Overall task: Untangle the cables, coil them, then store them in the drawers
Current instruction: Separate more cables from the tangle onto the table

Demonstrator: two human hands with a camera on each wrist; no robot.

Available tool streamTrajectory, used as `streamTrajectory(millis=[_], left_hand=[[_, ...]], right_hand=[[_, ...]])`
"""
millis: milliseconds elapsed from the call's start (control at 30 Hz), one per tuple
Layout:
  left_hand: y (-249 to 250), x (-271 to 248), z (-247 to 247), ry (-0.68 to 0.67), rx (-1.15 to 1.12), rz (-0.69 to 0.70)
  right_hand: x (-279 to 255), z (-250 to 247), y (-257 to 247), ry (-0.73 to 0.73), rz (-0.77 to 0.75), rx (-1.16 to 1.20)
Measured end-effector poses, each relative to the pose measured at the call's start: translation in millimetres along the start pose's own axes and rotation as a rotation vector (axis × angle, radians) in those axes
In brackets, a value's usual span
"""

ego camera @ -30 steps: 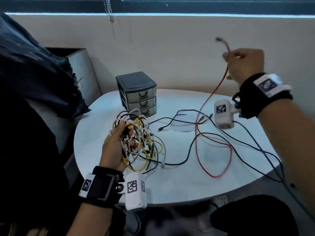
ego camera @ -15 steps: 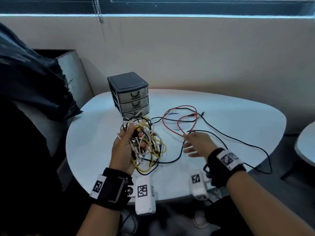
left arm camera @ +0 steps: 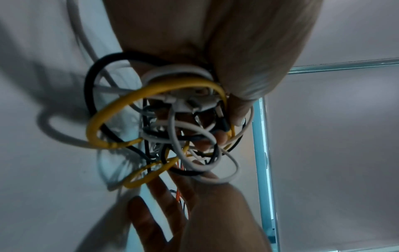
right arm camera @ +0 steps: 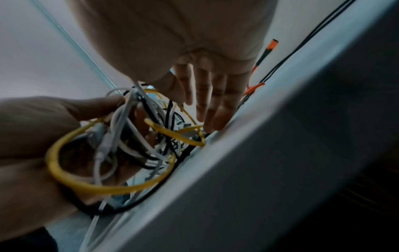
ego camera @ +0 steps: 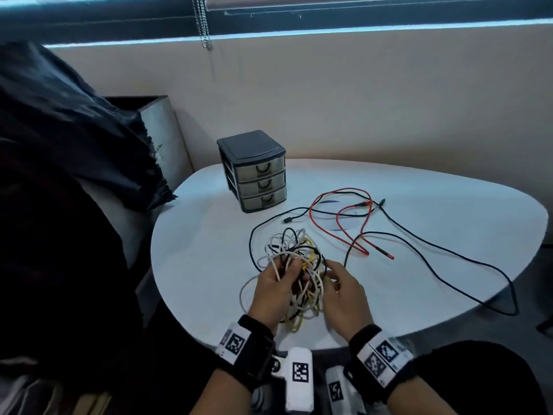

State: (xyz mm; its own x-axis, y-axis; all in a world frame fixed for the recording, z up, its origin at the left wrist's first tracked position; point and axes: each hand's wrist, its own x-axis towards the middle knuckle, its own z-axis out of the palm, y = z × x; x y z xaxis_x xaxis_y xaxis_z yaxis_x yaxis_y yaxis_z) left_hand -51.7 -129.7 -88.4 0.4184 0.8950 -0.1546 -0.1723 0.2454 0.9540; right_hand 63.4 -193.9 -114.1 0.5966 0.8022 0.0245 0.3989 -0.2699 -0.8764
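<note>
A tangle of white, yellow and black cables (ego camera: 299,265) hangs just over the white table's (ego camera: 203,259) front edge, and my left hand (ego camera: 282,277) grips it. The left wrist view shows its thumb and fingers curled round the tangle (left arm camera: 172,129). My right hand (ego camera: 335,280) is at the tangle's right side, its straight fingers (right arm camera: 211,105) touching the cables (right arm camera: 129,141) without closing. A red cable (ego camera: 338,217) and a long black cable (ego camera: 449,253) lie loose on the table. A small grey three-drawer unit (ego camera: 257,172) stands at the back left with all drawers closed.
The black cable trails over the table's right edge (ego camera: 508,307). Dark fabric (ego camera: 74,151) and a grey box (ego camera: 161,130) sit to the left of the table. A wall runs behind it.
My right hand held the red cable up high, let it drop onto the table, then came down to the tangle. My left hand has kept hold of the tangle.
</note>
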Motion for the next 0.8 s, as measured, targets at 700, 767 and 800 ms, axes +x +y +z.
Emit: streamTrajectory(millis=[700,767,800], left_hand=[[6.7,0.8,22.3,-0.153,0.089,0.010],[7.3,5.6,16.4,-0.128,0.076,-0.008],[7.1,8.5,11.4,-0.115,0.062,-0.019]], right_hand=[[17.0,-18.7,8.3,0.064,-0.002,0.314],[18.9,-27.1,3.4,-0.020,0.048,0.396],[20.2,-31.3,1.9,-0.045,0.054,0.409]])
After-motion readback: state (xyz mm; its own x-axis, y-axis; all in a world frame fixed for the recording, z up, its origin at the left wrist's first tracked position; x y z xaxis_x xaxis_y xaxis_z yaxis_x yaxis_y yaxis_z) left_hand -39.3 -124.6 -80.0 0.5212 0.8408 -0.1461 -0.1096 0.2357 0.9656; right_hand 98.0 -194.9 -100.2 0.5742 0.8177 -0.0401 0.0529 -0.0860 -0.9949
